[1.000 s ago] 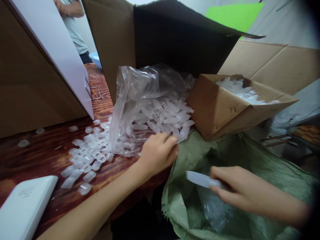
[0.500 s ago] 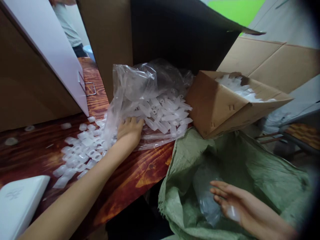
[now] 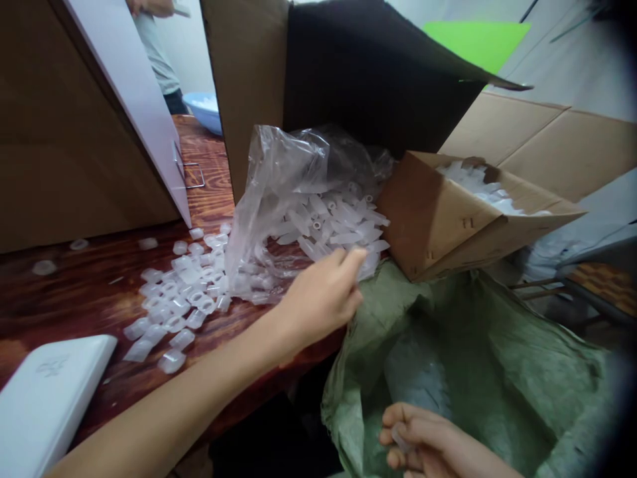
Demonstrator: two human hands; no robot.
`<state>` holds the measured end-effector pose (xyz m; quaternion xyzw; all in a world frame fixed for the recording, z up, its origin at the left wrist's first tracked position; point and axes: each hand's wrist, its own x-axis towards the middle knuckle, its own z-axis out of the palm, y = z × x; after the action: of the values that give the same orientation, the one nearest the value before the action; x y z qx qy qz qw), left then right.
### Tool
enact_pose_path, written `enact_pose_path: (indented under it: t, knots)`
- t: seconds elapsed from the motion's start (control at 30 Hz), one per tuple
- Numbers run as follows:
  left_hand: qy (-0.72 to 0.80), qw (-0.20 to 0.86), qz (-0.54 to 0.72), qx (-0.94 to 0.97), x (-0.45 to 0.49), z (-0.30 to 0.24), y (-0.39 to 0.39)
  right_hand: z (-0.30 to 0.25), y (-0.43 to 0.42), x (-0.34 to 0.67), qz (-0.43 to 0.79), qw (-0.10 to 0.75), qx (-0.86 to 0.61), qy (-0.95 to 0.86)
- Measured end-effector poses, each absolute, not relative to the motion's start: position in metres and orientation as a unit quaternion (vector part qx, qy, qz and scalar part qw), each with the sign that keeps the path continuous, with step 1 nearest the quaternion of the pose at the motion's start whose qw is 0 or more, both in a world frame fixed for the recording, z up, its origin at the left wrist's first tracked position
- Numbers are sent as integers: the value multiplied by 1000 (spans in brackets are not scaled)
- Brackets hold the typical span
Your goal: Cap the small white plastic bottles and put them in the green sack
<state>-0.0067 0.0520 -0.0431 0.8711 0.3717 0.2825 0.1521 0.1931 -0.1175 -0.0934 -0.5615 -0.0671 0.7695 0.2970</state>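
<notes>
The left arm stretches forward over the wooden table (image 3: 89,292). The left hand (image 3: 323,295), fingers drawn together, meets the plastic tubes (image 3: 328,226) spilling from the clear bag (image 3: 279,172), though any grip is unclear. Low over the green sack (image 3: 497,358), the right hand (image 3: 423,441) curls around a small translucent piece (image 3: 401,438).

I count two hands: one left hand (image 3: 318,299) and one right hand (image 3: 423,441), the right closed on one plastic piece (image 3: 401,438). Containers: one clear plastic bag (image 3: 279,179), one green woven sack (image 3: 478,332), one small carton (image 3: 428,226), one large open carton (image 3: 249,86), one blue basin (image 3: 204,109). One white flat case (image 3: 44,392). One other person (image 3: 159,60). The loose translucent caps (image 3: 174,299) are too many to count.
</notes>
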Motion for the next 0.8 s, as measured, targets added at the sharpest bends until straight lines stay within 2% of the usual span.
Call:
enact_pose_path:
  t: [0.1,0.2,0.37,0.47,0.63,0.8]
  knots:
    - [312,286,304,853,0,-44,38,-82,-109,198,677,314,-622,-237]
    - [306,411,302,804,3,-44,32,-67,-94,209,531,316,-674,-404]
    - [347,599,273,668,13,-54,30,-53,-76,216,354,437,-661,-497]
    - [332,687,269,587,21,-65,27,-49,-72,207,254,458,-627,-577]
    - [304,770,243,506,27,-82,24,-56,-68,202,156,397,-558,-711]
    - [289,786,236,493,25,-96,29,-65,-61,209,64,358,-505,-782]
